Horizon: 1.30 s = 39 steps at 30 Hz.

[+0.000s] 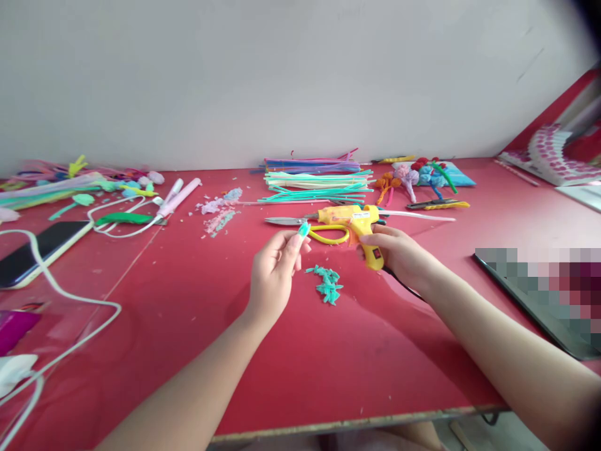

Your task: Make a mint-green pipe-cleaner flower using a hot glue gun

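Note:
My left hand (275,269) is raised over the red table (328,369), its fingertips pinched on a small teal fuzzy piece (303,229). My right hand (399,254) grips the handle of a yellow hot glue gun (352,222), whose nozzle points left toward the teal piece. Between my hands, on the table, lies a small pile of teal pipe-cleaner bits (327,285). Yellow-handled scissors (305,228) lie just behind, partly hidden by the glue gun.
Bundles of coloured pipe cleaners (314,178) and small pipe-cleaner flowers (417,175) lie at the back. A phone (37,250) with white cables (70,294), a pink tool (181,194) and more craft pieces occupy the left. A dark tablet (530,294) lies at the right.

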### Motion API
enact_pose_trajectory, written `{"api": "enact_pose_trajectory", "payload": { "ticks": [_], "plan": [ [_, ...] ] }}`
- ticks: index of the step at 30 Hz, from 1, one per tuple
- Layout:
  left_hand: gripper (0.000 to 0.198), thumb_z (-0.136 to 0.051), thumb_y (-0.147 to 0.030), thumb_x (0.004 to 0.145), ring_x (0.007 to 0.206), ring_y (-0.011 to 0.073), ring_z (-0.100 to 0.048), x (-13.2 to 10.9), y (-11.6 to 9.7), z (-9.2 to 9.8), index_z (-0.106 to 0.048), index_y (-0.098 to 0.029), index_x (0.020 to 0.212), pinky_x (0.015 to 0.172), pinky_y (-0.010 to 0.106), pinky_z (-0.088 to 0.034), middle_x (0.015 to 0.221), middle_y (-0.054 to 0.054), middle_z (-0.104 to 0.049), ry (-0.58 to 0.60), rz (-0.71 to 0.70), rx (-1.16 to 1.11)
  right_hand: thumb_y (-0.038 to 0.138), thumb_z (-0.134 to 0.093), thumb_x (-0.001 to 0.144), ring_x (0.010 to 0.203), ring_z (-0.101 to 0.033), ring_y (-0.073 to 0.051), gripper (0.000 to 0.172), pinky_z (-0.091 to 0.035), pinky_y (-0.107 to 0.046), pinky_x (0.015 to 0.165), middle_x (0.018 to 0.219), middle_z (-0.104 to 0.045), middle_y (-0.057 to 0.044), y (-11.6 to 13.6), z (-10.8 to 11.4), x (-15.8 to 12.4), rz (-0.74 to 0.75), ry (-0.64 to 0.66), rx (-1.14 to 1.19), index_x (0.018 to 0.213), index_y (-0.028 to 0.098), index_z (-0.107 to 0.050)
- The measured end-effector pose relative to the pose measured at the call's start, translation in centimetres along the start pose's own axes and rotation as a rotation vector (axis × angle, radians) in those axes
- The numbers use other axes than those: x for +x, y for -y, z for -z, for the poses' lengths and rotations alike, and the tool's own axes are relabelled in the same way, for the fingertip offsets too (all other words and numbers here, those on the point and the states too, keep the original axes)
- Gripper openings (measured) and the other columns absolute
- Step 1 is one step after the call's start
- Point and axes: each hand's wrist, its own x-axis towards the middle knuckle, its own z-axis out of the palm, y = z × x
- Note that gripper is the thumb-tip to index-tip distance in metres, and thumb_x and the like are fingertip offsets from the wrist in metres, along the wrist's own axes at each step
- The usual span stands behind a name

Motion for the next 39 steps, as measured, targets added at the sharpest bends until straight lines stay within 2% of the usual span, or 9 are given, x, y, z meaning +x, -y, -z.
{"api": "enact_pose_trajectory", "payload": {
  "ticks": [5,8,10,14,17,22,25,28,39],
  "plan": [
    [0.027,-0.049,-0.042,0.09,0.046,0.0087,-0.036,0.2,0.2,-0.1,-0.059,-0.019,0.079,0.043,0.022,-0.03,0.053,-0.005,-0.044,0.024,0.053,0.09,0.025,-0.053,0.071,0.053,-0.046,-0.013,0.014,-0.033,-0.026,0.051,0.058,-0.054,-0.002,0.4,0.4,-0.8,-0.046,0.276,0.161,0.075,0.015,-0.06],
    [0.026,-0.05,-0.041,0.089,0.046,0.0088,-0.033,0.5,0.7,0.0,-0.056,-0.019,0.075,0.044,0.021,-0.028,0.051,-0.006,-0.037,0.021,0.041,0.138,0.021,-0.049,0.071,0.052,-0.041,-0.012,0.014,-0.032,-0.027,0.052,0.058,-0.055,-0.003,0.6,0.2,-1.3,-0.019,0.36,0.2,0.07,0.015,-0.061],
    [0.026,-0.052,-0.041,0.088,0.046,0.0086,-0.031,0.6,1.0,0.1,-0.056,-0.02,0.075,0.044,0.022,-0.026,0.053,-0.006,-0.036,0.026,0.042,0.138,0.019,-0.048,0.071,0.051,-0.039,-0.012,0.013,-0.031,-0.028,0.052,0.062,-0.058,-0.004,0.8,0.0,-1.5,-0.006,0.369,0.204,0.069,0.015,-0.061],
    [0.027,-0.052,-0.042,0.087,0.044,0.0081,-0.027,0.7,1.3,0.2,-0.053,-0.02,0.072,0.042,0.022,-0.023,0.053,-0.006,-0.037,0.044,0.052,0.15,0.017,-0.053,0.069,0.054,-0.043,-0.011,0.011,-0.035,-0.027,0.053,0.076,-0.063,-0.005,0.9,-0.3,-1.7,0.009,0.323,0.199,0.075,0.016,-0.061],
    [0.028,-0.052,-0.042,0.087,0.043,0.0081,-0.028,0.6,1.1,0.2,-0.053,-0.02,0.07,0.042,0.022,-0.024,0.051,-0.006,-0.037,0.036,0.035,0.189,0.024,-0.059,0.074,0.06,-0.049,-0.012,0.01,-0.04,-0.026,0.058,0.08,-0.063,-0.005,0.7,-0.4,-1.8,0.048,0.266,0.115,0.079,0.016,-0.062],
    [0.029,-0.052,-0.042,0.087,0.042,0.0081,-0.028,0.7,1.2,0.2,-0.051,-0.02,0.069,0.042,0.022,-0.025,0.05,-0.007,-0.036,0.035,0.041,0.197,0.044,-0.056,0.084,0.07,-0.058,-0.014,0.03,-0.046,-0.027,0.068,0.076,-0.063,-0.005,0.4,-1.1,-2.1,0.253,0.159,-0.247,0.073,0.016,-0.062],
    [0.029,-0.051,-0.043,0.087,0.043,0.0081,-0.028,0.7,1.4,0.2,-0.051,-0.02,0.069,0.042,0.021,-0.024,0.051,-0.007,-0.036,0.041,0.052,0.191,0.047,-0.052,0.086,0.064,-0.058,-0.014,0.036,-0.044,-0.025,0.059,0.068,-0.06,-0.003,0.3,-1.4,-2.2,0.317,0.068,-0.337,0.069,0.017,-0.058],
    [0.029,-0.052,-0.044,0.087,0.044,0.0082,-0.031,0.7,1.4,0.2,-0.053,-0.019,0.07,0.042,0.021,-0.025,0.054,-0.006,-0.04,0.038,0.05,0.208,0.048,-0.051,0.086,0.059,-0.056,-0.012,0.036,-0.041,-0.024,0.053,0.065,-0.059,-0.002,0.3,-1.5,-2.2,0.34,0.043,-0.387,0.067,0.017,-0.056],
    [0.03,-0.053,-0.045,0.086,0.044,0.0087,-0.034,0.7,1.4,0.2,-0.056,-0.019,0.071,0.042,0.022,-0.027,0.054,-0.005,-0.045,0.036,0.05,0.223,0.048,-0.05,0.085,0.053,-0.05,-0.011,0.04,-0.041,-0.025,0.053,0.056,-0.053,0.0,0.3,-1.6,-2.1,0.334,0.0,-0.473,0.059,0.018,-0.052]
  ]
}}
